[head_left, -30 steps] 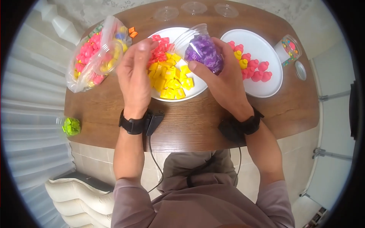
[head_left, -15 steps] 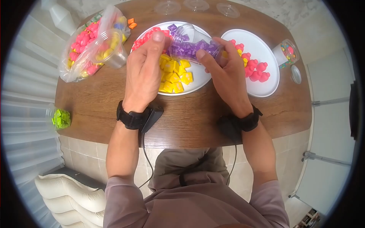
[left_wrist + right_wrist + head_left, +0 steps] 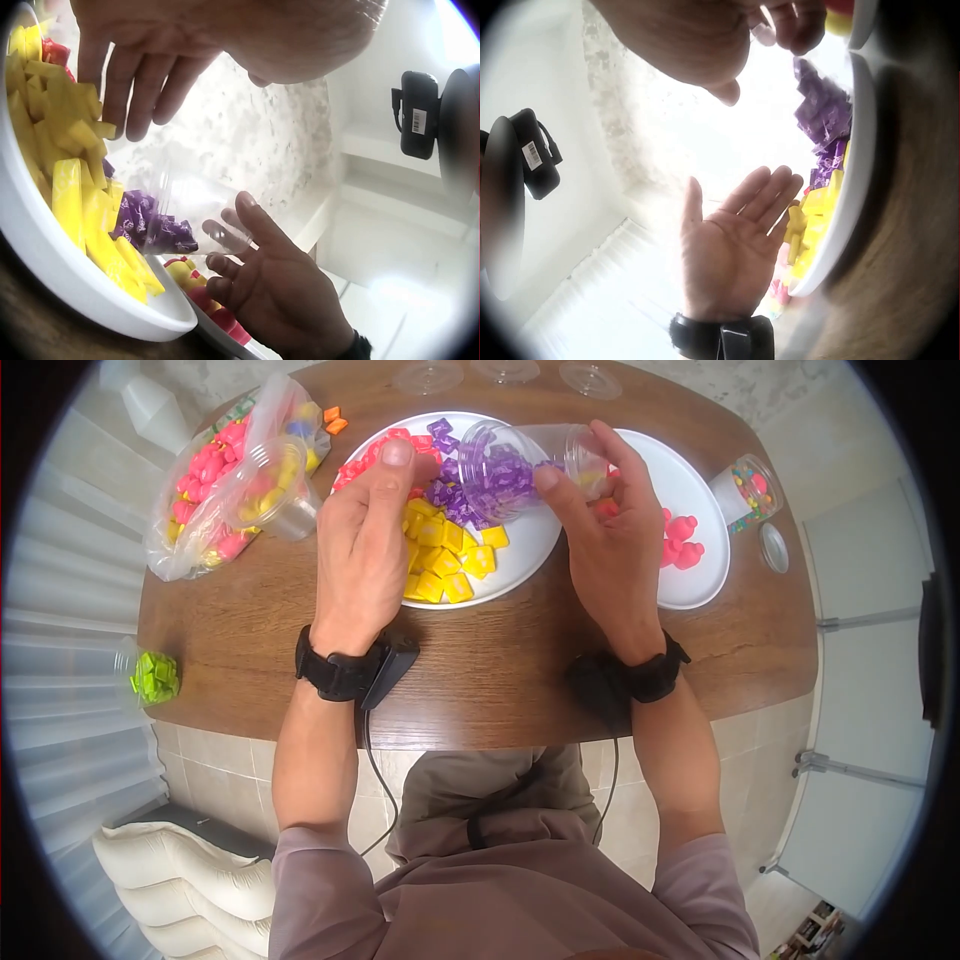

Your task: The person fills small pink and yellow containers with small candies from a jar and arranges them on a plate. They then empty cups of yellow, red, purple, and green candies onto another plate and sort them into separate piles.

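The right hand [image 3: 612,550] grips a clear plastic cup [image 3: 555,452] lying on its side, its mouth toward the left. Purple wrapped pieces [image 3: 497,478] fill the cup's mouth end, and more purple pieces [image 3: 462,508] lie on the left white plate [image 3: 525,568]. On that plate are also yellow pieces [image 3: 447,562] and red pieces [image 3: 398,438]. With fingers extended, the left hand [image 3: 362,560] is held beside the plate's left part; in the right wrist view the palm of the left hand [image 3: 731,259] is bare. The left wrist view shows the right hand [image 3: 281,292] round the cup's base end.
A second white plate [image 3: 708,575] holds pink figures at the right. At the left are a plastic bag [image 3: 180,560] of colourful figures, a clear cup [image 3: 290,510] and a container of green pieces [image 3: 155,678]. Clear lids [image 3: 428,376] lie at the back, a tipped jar [image 3: 748,490] at the right.
The cup has tipped from slanted to lying sideways, and purple pieces have come out onto the left plate. The right hand has shifted its hold toward the cup's base end.
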The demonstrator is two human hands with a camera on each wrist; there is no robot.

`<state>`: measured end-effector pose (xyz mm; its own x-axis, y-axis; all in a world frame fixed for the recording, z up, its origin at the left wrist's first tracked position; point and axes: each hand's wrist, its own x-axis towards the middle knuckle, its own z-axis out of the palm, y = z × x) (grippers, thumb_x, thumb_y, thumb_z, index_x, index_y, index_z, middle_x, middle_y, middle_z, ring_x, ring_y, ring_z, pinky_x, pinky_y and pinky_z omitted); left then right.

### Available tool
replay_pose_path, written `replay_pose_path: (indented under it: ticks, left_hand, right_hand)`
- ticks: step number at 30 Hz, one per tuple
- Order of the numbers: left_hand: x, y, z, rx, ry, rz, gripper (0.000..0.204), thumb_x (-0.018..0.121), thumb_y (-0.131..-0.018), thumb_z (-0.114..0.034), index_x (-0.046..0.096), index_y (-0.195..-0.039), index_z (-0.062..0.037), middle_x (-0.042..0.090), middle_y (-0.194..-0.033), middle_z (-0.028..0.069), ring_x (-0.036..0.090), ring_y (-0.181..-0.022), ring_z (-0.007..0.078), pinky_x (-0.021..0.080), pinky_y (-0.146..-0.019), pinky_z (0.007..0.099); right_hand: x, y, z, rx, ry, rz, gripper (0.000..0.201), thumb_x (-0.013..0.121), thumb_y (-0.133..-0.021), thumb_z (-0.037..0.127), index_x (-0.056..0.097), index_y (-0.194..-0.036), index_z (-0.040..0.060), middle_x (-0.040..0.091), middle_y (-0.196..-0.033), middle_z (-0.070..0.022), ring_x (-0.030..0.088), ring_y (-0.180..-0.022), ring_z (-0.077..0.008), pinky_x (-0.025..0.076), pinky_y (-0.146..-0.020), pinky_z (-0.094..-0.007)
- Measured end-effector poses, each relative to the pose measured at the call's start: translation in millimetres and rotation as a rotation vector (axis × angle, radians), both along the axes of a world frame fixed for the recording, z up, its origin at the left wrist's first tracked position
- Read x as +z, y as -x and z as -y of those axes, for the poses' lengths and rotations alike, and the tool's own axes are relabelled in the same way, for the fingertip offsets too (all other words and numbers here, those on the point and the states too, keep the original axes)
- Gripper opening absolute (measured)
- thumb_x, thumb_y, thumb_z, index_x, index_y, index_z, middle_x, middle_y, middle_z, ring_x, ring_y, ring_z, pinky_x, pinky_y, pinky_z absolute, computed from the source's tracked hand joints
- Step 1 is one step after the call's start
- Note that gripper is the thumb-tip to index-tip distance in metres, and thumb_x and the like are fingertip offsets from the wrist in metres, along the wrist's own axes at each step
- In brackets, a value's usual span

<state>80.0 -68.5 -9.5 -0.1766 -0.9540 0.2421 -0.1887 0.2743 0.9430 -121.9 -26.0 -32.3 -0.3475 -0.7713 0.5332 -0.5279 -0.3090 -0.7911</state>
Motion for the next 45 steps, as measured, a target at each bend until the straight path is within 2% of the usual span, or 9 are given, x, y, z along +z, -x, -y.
replay_pose_path:
  ticks: [2,12,14,18,30,33,35,38,45]
  left_hand:
    - [-2.5,0.8,0.7,0.022,0.019,-0.064,0.073,0.047,-0.103,-0.059,0.072,-0.11,0.0093,0.072,-0.1,0.0162,0.063,-0.098,0.0201,0.047,-0.091,0.0325]
    - [2.4,0.3,-3.1,0.01,-0.008,0.018,0.077,0.038,-0.105,-0.059,0.07,-0.116,0.0101,0.073,-0.114,0.0193,0.066,-0.111,0.0252,0.044,-0.106,0.0369]
    - [-0.6,2.1,-2.2,0.041,0.03,-0.071,0.072,0.048,-0.103,-0.059,0.073,-0.109,0.0087,0.073,-0.099,0.0152,0.063,-0.096,0.0191,0.047,-0.09,0.032]
    - [-2.4,2.5,-1.2,0.042,0.037,-0.077,0.073,0.048,-0.103,-0.059,0.073,-0.108,0.0089,0.073,-0.099,0.0153,0.063,-0.096,0.0193,0.047,-0.09,0.0322]
    - [-2.7,0.2,0.4,0.051,0.037,-0.098,0.06,0.058,-0.102,-0.051,0.074,-0.106,0.0068,0.073,-0.093,0.0101,0.063,-0.089,0.0148,0.047,-0.084,0.027]
    - [-1.0,2.5,-2.0,-0.018,0.081,-0.194,0.052,0.067,-0.099,-0.041,0.068,-0.119,0.0067,0.072,-0.104,0.0122,0.063,-0.094,0.0155,0.048,-0.089,0.0275]
    - [3.1,5.0,-6.6,-0.143,0.104,-0.416,0.064,0.076,-0.092,-0.033,0.054,-0.137,0.0064,0.065,-0.124,0.0156,0.061,-0.106,0.0178,0.048,-0.096,0.0311]
    - [2.0,2.9,-8.3,-0.236,0.156,-0.387,0.081,0.08,-0.087,-0.031,0.04,-0.147,0.0057,0.056,-0.136,0.0174,0.056,-0.117,0.0202,0.048,-0.098,0.0344]
    - [6.9,0.7,-11.0,-0.229,0.119,-0.381,0.084,0.081,-0.084,-0.027,0.038,-0.147,0.0072,0.053,-0.135,0.0178,0.059,-0.111,0.0202,0.05,-0.093,0.0336]
  right_hand:
    - [-1.6,1.4,1.2,0.016,0.024,-0.012,0.06,0.082,-0.086,0.022,0.056,-0.134,-0.0017,0.062,-0.12,-0.0128,0.059,-0.097,-0.0196,0.049,-0.082,-0.0311]
    - [9.6,-1.5,-1.5,0.005,0.082,0.024,0.06,0.083,-0.086,0.017,0.056,-0.136,-0.0014,0.061,-0.113,-0.0082,0.056,-0.089,-0.014,0.049,-0.074,-0.0266]
    - [11.6,-3.7,-2.2,0.05,0.123,0.207,0.059,0.083,-0.086,0.016,0.057,-0.136,-0.0012,0.06,-0.109,-0.0054,0.054,-0.084,-0.0085,0.048,-0.067,-0.0216]
    - [5.7,2.1,0.0,0.04,0.077,0.101,0.058,0.082,-0.087,0.014,0.056,-0.137,-0.001,0.059,-0.105,-0.0034,0.053,-0.08,-0.0051,0.048,-0.062,-0.0181]
    - [18.8,2.8,-4.9,0.082,0.141,0.485,0.059,0.077,-0.093,0.015,0.047,-0.139,-0.0067,0.06,-0.122,-0.0107,0.059,-0.078,-0.005,0.05,-0.065,-0.0188]
    - [18.5,-3.0,-6.9,0.198,0.139,0.586,0.061,0.074,-0.095,0.017,0.042,-0.141,-0.0065,0.06,-0.123,-0.0112,0.059,-0.08,-0.0057,0.048,-0.063,-0.0182]
    - [17.1,-9.4,-8.2,0.407,0.133,0.668,0.06,0.071,-0.097,0.014,0.039,-0.143,-0.0063,0.058,-0.126,-0.0124,0.06,-0.084,-0.0074,0.049,-0.063,-0.0194]
    - [18.0,-16.4,-13.6,0.454,0.103,0.598,0.055,0.066,-0.099,0.01,0.039,-0.143,-0.0064,0.058,-0.13,-0.015,0.063,-0.095,-0.0117,0.053,-0.067,-0.0218]
    - [20.2,-17.4,-14.1,0.587,0.024,0.634,0.051,0.062,-0.101,0.012,0.04,-0.144,-0.0056,0.057,-0.135,-0.0175,0.065,-0.106,-0.0157,0.059,-0.073,-0.0238]
